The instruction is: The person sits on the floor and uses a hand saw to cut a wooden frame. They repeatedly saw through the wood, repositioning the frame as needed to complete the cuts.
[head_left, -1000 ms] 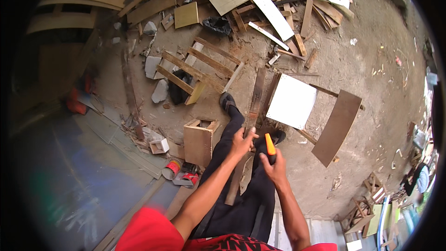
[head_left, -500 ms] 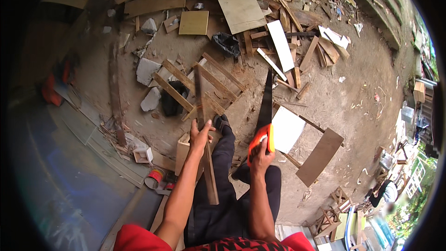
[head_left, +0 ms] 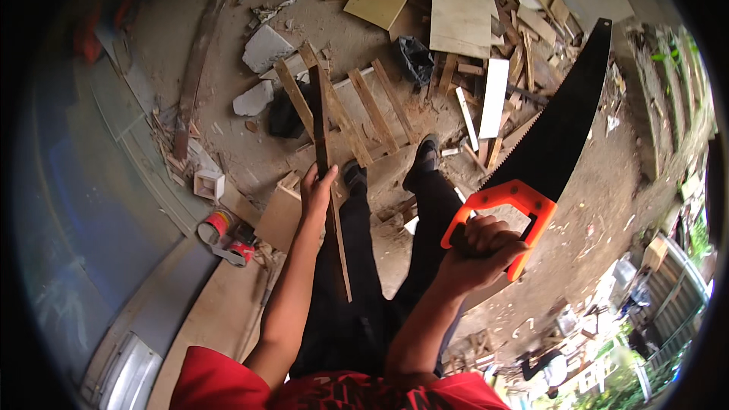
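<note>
Dirt [head_left: 586,216] beneath one saw [head_left: 552,133], one plank [head_left: 321,129]

wood strip [head_left: 320,125] in left hand [head_left: 316,195] | handsaw [head_left: 560,121] in right hand [head_left: 484,252] | slatted frame [head_left: 373,110] ahead | cans [head_left: 216,225] at left

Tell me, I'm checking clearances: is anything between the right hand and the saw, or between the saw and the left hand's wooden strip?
Nothing visible: the right hand grips the saw by its orange handle. Between saw and wooden strip, the right leg and slatted frame appear lower down.
</note>
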Available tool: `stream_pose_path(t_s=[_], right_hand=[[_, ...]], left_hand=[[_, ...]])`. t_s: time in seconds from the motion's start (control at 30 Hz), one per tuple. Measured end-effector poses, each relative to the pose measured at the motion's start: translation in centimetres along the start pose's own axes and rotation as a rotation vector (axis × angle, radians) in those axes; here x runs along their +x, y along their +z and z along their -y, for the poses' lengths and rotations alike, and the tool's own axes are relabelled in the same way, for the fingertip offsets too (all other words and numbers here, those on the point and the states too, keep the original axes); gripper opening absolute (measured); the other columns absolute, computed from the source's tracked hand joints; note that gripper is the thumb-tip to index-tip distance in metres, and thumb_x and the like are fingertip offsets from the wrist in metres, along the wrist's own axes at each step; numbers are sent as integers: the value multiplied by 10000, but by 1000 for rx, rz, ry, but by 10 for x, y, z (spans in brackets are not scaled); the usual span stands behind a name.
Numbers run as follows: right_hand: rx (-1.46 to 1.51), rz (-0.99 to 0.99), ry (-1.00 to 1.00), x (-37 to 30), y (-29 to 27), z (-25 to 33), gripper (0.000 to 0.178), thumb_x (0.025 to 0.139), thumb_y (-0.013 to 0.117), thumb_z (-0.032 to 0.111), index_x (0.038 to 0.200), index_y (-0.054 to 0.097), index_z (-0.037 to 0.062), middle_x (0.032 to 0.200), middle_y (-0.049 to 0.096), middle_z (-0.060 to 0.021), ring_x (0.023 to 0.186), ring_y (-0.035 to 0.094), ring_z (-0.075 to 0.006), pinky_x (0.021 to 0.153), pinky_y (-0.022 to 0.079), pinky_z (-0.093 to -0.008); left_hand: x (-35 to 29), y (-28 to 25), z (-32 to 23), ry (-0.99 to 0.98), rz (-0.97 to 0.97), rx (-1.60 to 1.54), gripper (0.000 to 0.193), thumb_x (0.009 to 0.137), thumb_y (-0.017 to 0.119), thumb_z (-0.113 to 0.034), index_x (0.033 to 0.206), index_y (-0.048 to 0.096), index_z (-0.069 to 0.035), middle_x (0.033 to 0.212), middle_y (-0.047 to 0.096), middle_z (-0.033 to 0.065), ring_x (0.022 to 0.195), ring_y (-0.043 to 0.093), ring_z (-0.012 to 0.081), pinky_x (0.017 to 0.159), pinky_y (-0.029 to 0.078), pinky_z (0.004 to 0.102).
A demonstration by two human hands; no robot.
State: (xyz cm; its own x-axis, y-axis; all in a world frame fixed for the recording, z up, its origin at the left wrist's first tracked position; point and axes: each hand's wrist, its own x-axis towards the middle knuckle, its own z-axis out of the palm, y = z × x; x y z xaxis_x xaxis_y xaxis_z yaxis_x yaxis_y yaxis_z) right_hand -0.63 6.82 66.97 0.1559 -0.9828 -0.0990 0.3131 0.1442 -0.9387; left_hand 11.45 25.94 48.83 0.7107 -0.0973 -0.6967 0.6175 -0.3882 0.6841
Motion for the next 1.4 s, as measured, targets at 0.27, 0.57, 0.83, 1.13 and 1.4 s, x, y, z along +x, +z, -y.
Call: stream_pose_path(t_s=[0.27,0.57,0.83,1.13,1.4], right_hand=[[-56,316,329,63,-2,-106,478,1039,484,478,742,376,119,671,370,1,584,375,-129,556,364,-295],[-346,582,447,97,-148,-310,557,1006,429,589,715,354,120,600,356,-2,499,358,-138,468,335,-300],[-188,619,204,151,-166,-413,441,1003,390,438,698,371,120,578,351,-3,521,368,-148,475,345,-285],[-85,858,-202,156,-181,-428,86,827,615,8,756,575,-20,626,531,-71,531,520,-175,497,421,-283],[-96,814,91,141,-225,-441,51,926,613,17,886,614,-14,643,520,8,492,446,-79,457,337,-253]], left_hand=[[94,61,56,149,-62,255,482,930,678,-230,1340,473,-82,1023,694,157,967,679,308,826,521,417],[263,181,166,496,-83,450,487,922,682,-124,1385,527,-126,1302,558,172,1205,555,382,958,490,447],[314,229,220,649,-174,676,487,792,735,-28,1250,631,-156,1232,507,90,1198,478,321,1049,350,505],[341,266,235,783,-441,480,334,621,680,-98,953,657,-131,1016,650,29,1081,561,287,1003,371,443],[318,287,268,881,-599,547,266,685,665,-95,948,681,-128,976,702,91,1019,614,324,1005,402,455]])
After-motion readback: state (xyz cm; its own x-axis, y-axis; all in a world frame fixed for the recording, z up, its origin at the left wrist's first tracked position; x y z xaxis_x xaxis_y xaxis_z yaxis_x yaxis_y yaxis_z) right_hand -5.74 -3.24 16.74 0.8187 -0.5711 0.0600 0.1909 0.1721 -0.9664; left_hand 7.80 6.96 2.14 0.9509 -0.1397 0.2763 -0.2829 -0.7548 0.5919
